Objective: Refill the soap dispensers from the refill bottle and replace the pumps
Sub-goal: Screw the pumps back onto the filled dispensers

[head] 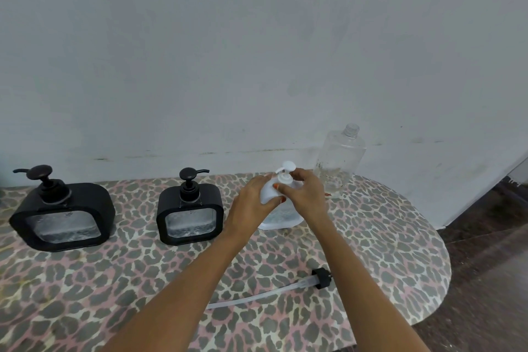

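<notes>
A white soap dispenser (278,216) with a white pump (285,169) stands at the back of the table, right of centre. My left hand (253,198) wraps its left shoulder. My right hand (305,194) grips the neck and pump collar from the right. Two black square dispensers stand to the left, a large one (61,216) and a smaller one (190,216). Both have black pumps on and liquid behind clear windows. A clear refill bottle (338,158) without a cap stands behind my right hand, near the wall.
A loose black cap with a long clear dip tube (321,278) lies on the leopard-print tablecloth (114,280) in front of the white dispenser. The table's rounded edge curves off at the right, with dark floor (485,280) beyond. A pale wall rises directly behind.
</notes>
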The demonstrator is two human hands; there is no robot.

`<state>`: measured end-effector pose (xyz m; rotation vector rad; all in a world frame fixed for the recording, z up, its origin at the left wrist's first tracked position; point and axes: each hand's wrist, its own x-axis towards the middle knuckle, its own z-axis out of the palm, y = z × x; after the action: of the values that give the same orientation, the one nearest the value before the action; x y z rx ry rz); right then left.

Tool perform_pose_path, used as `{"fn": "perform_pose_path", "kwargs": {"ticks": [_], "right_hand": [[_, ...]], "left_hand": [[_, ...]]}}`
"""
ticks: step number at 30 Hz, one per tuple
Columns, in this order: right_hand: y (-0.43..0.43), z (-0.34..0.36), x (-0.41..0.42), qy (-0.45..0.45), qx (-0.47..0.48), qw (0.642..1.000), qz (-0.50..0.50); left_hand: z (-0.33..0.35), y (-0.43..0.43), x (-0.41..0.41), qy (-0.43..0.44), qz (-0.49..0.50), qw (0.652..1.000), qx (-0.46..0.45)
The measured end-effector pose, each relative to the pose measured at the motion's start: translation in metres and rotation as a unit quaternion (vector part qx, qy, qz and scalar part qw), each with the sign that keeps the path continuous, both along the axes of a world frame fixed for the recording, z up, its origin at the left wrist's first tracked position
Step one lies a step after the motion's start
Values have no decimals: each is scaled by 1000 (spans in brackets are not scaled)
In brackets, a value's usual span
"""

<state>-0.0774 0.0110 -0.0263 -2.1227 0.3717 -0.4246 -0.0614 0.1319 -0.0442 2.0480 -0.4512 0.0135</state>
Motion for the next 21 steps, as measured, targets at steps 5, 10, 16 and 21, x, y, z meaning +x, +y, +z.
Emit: {"fn": "perform_pose_path", "kwargs": {"ticks": [5,10,16,21], "right_hand": [[-13,8,-2,40,3,997,69],[-10,5,-2,15,-21,1000,17],[1,3,-1,-11,-33,999,-35],[-12,3,5,43,-48,997,30]], "left_hand": [[-2,0,1,10,0,1000,-2],[-3,-1,0,6,7,1000,4],[-2,-1,-1,4,9,1000,1],[-1,-1,-1,13,10,1000,2]]}}
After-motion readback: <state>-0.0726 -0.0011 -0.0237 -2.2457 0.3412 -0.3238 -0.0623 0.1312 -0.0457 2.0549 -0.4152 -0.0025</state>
